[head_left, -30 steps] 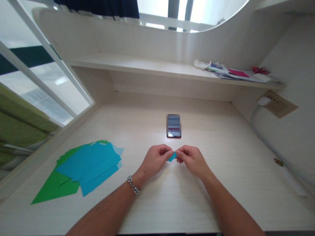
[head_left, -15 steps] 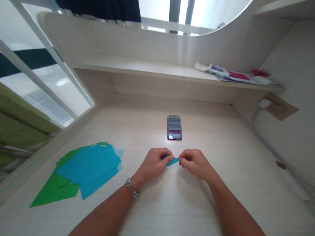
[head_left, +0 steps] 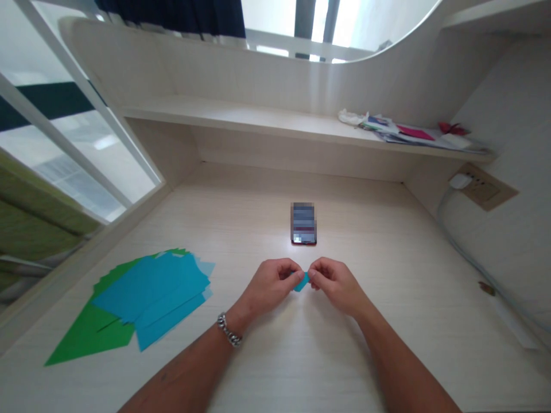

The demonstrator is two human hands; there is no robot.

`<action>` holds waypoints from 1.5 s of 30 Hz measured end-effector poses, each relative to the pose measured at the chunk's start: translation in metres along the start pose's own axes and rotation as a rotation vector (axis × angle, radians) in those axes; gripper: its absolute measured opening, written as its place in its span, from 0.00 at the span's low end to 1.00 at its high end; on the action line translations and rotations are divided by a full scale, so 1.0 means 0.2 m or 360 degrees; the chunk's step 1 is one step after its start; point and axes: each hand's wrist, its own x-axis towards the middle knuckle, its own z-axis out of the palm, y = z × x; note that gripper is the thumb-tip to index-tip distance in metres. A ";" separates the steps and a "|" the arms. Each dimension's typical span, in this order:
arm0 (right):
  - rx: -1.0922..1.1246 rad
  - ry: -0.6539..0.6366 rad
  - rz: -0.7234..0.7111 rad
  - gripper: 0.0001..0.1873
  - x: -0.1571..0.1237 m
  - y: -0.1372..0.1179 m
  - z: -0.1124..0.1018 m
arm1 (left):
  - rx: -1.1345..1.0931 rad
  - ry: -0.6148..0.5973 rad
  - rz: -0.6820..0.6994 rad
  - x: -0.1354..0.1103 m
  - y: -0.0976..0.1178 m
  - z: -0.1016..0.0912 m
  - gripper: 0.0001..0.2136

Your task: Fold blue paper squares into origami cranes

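I've got both hands low over the pale counter (head_left: 387, 298), meeting at the middle. My left hand (head_left: 271, 285) pinches one end of a small folded blue paper (head_left: 302, 281), my right hand (head_left: 333, 284) pinches the other end, fingertips nearly touching, the paper held just above the counter. Just beyond it lies a phone (head_left: 303, 223), its screen blurred, so no writing can be read. A bracelet (head_left: 228, 330) sits on my left wrist. Off to the left, a fanned stack of blue and green sheets (head_left: 142, 298) lies flat. Papers (head_left: 404, 133) rest on the shelf (head_left: 258, 117), too small to read.
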 end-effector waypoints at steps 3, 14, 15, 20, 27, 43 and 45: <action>-0.0022 -0.0066 0.0003 0.06 0.00 0.01 -0.01 | 0.0181 -0.0089 0.0023 -0.01 0.01 -0.01 0.09; 0.0244 0.0029 0.0173 0.09 0.01 0.04 -0.18 | -0.0191 -0.0079 -0.0024 0.00 -0.01 -0.05 0.07; 0.0234 0.0000 0.0189 0.09 0.01 0.04 -0.17 | -0.0278 -0.0091 0.0009 0.00 -0.01 -0.04 0.09; 0.0294 0.0004 0.0175 0.11 0.01 0.04 -0.10 | -0.0363 -0.0169 0.0074 0.00 0.01 0.01 0.16; 0.0439 0.0300 0.0153 0.19 0.04 0.05 0.02 | -0.0154 0.0136 0.0032 0.00 0.01 0.01 0.10; 0.0229 0.0399 0.0050 0.15 0.04 0.05 0.12 | -0.0689 0.0390 -0.0347 0.03 -0.05 0.05 0.13; 0.0360 0.0351 0.0121 0.13 0.04 0.05 0.10 | -0.0714 0.0363 -0.0401 0.03 -0.04 0.05 0.14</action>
